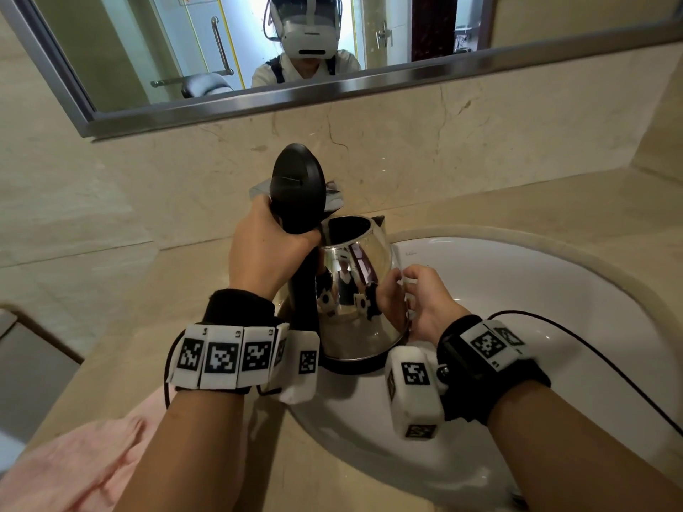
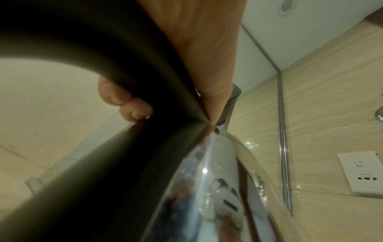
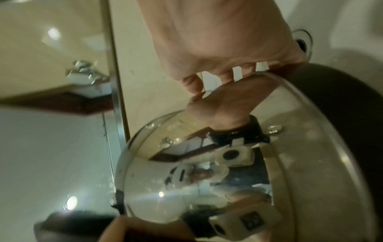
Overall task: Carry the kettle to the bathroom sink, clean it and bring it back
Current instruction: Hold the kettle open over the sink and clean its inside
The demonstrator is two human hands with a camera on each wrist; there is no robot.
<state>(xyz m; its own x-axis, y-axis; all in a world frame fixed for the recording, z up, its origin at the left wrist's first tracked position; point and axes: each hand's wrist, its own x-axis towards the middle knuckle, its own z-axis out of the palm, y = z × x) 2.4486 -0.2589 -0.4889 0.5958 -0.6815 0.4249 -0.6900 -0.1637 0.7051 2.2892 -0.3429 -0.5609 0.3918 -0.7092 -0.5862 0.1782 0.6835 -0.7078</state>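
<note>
- The sink (image 1: 554, 290) rim is met by the kettle (image 1: 354, 297), which is held upright with its lid (image 1: 297, 182) raised.
- The kettle's black handle is gripped by the curled left hand (image 1: 266, 249).
- The steel side is touched by the right hand (image 1: 425, 301), fingers (image 3: 207, 78) loosely bent.

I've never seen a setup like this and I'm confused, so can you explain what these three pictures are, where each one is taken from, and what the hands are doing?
These are a person's bare hands, wearing wristbands with coded tags and small cameras. The large picture comes from a camera on the head; the other two look along each wrist. The left hand grips the black handle of a shiny steel kettle, lid flipped up. The right hand rests against the kettle's side, fingers curled. The kettle stands at the rim of a white sink below a mirror. A pink cloth lies on the counter.
</note>
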